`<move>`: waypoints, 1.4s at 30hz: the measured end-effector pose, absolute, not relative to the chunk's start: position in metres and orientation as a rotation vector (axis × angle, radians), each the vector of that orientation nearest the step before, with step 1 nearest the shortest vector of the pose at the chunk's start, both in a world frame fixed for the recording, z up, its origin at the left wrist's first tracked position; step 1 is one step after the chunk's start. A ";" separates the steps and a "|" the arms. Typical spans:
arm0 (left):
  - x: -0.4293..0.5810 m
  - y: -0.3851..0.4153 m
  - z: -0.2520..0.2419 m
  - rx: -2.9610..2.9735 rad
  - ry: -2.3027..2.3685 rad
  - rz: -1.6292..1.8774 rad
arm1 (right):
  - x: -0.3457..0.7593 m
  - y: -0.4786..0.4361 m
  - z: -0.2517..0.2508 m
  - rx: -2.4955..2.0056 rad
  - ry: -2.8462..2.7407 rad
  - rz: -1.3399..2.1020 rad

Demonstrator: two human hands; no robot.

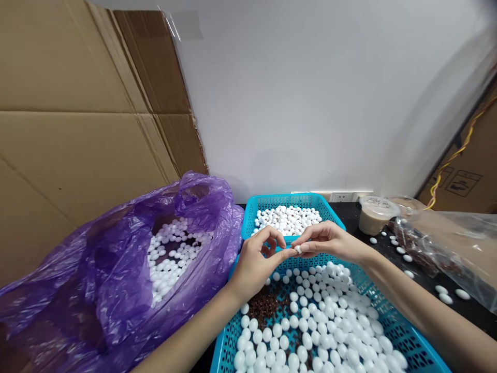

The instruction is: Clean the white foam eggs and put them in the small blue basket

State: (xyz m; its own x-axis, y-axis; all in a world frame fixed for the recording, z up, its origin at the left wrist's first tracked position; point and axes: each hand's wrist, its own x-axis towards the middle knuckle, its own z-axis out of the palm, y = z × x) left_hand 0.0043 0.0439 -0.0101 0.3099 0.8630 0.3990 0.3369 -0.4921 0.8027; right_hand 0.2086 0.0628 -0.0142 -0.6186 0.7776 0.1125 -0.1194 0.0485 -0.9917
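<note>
White bead sits pinched btw L hand thumb & R hand fingertips, center of frame, over blue basket. On my feed, step in hand = working one bead; remaining L fingers curled, R fingers together.

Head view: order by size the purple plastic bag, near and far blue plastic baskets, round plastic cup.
Purple plastic bag; near blue plastic basket; far blue plastic basket, though nearness may explain this gap; round plastic cup.
</note>
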 end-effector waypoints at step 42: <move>-0.001 0.037 -0.015 2.589 1.017 0.096 | 0.206 0.061 -0.020 -0.914 -2.309 1.183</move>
